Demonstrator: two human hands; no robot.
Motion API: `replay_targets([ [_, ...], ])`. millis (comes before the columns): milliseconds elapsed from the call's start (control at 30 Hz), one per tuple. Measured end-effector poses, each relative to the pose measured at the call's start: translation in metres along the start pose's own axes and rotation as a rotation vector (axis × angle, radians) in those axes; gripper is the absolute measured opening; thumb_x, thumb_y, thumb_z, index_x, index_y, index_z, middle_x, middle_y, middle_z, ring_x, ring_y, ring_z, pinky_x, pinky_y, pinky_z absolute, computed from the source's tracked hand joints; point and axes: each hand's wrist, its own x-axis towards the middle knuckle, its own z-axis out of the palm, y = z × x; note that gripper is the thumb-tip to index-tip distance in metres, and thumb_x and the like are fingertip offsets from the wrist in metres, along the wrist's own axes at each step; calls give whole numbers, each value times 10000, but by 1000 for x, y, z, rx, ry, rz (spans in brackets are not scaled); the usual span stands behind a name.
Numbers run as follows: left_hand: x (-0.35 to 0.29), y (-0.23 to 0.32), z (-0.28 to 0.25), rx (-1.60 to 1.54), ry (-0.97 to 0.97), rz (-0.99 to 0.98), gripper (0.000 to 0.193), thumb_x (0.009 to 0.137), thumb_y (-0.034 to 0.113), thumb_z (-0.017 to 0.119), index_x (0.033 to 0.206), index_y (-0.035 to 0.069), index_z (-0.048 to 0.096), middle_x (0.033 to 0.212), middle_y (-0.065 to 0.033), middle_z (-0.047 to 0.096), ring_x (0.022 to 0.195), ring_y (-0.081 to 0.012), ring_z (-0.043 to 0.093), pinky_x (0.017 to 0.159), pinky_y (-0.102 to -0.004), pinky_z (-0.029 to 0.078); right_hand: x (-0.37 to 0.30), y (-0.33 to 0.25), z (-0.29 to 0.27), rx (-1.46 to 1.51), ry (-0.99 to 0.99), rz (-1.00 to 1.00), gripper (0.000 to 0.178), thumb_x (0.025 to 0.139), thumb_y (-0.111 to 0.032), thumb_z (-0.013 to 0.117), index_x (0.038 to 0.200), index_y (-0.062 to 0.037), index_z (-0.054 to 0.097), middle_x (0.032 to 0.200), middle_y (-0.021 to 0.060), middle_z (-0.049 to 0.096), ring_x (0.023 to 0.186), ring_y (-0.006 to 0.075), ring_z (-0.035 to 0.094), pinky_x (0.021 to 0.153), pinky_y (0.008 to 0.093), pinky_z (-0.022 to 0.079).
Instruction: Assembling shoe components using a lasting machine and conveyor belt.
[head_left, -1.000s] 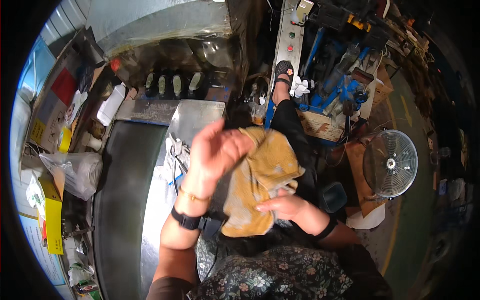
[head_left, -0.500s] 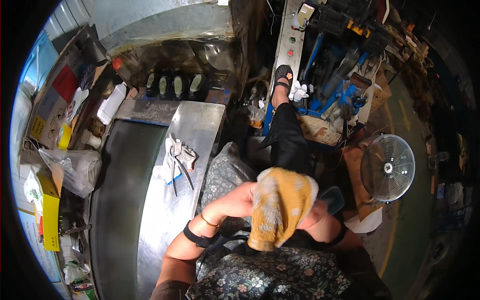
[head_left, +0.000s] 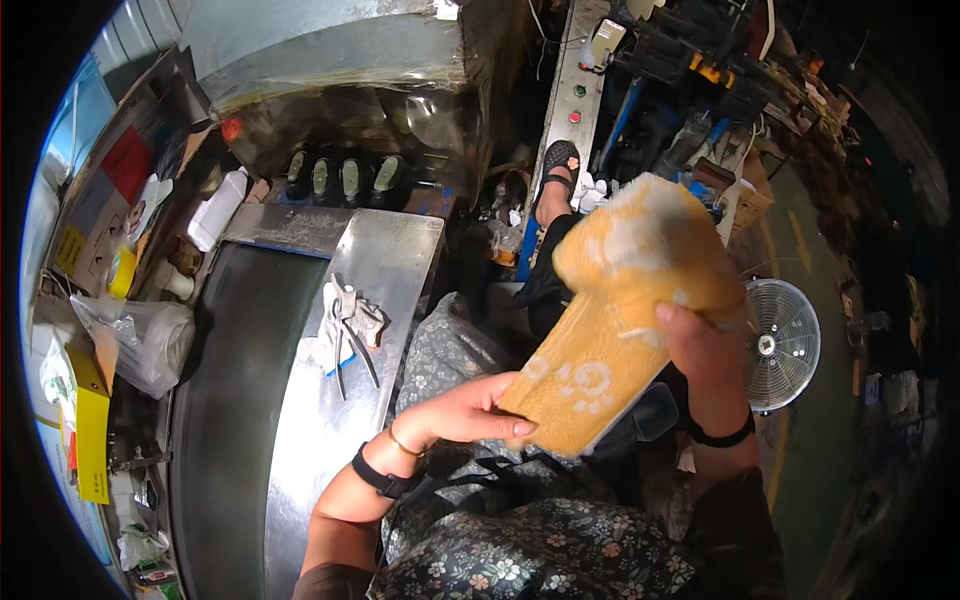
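Observation:
A yellow towel with white patches and ring-shaped marks is stretched out above my lap. Its lower left corner is pinched between the thumb and fingers of my left hand. My right hand grips it farther up on the right side, thumb lying across the front; the other fingers are hidden behind the cloth. The bunched upper end of the towel flares out beyond my right hand and is slightly blurred. Below the cloth, by my right wrist, part of a dark clear-edged object shows, its kind unclear.
Pliers lie on white gloves on the metal table to my left, beside a dark belt. Several dark shoe-shaped pieces stand behind. A round fan is at right; a yellow box at far left.
My right hand has moved up and outward, spreading the towel from a bunched shape into a long one. My left hand has shifted slightly lower and keeps hold of its corner.

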Motion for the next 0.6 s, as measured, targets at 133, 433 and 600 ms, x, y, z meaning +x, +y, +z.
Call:
replay_targets([
  [133,-4,17,2,-298,41,-35,580,898,69,625,1410,-26,369,1326,-104,548,1226,-183,514,1039,-345,402,19,14,-16,-451,39,-62,459,762,-22,631,1210,29,545,1183,135,600,1062,272,599,907,410,479],
  [433,33,66,15,-1103,346,134,406,954,128,493,1291,-91,432,1316,-307,483,1244,-428,484,1090,-555,359,-7,86,35,35,-995,31,964,692,-439,826,1407,3,354,1457,161,320,1365,286,277,1143,384,212],
  [600,49,72,-19,-467,221,201,580,975,296,501,1385,-89,362,1380,-257,462,1320,-344,431,1121,-459,312,-50,119,40,438,-1022,527,547,847,-50,666,1352,-10,458,1194,71,619,1084,140,569,897,319,479],
])
